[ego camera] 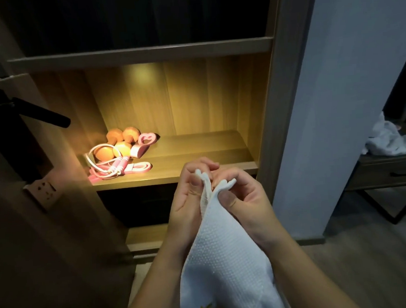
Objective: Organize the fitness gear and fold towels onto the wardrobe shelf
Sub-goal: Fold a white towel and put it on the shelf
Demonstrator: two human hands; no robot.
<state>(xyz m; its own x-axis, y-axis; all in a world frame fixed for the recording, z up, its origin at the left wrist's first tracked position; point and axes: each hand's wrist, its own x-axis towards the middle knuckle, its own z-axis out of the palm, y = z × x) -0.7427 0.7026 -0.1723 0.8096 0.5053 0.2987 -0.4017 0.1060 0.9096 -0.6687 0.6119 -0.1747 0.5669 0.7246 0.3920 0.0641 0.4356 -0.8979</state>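
Your left hand (188, 198) and right hand (246, 199) close together before the lit wardrobe shelf (209, 153), each pinching a top corner of the white towel (228, 260), towel hanging between your forearms; orange dumbbells (105, 152), pink jump rope (123, 164) at the shelf's left end

On my left I see a black handle (43, 114) with a wall socket (44, 189) below it. On my right, past a grey wall (337, 96), stands a small table (375, 161) with a drawer (390, 174).
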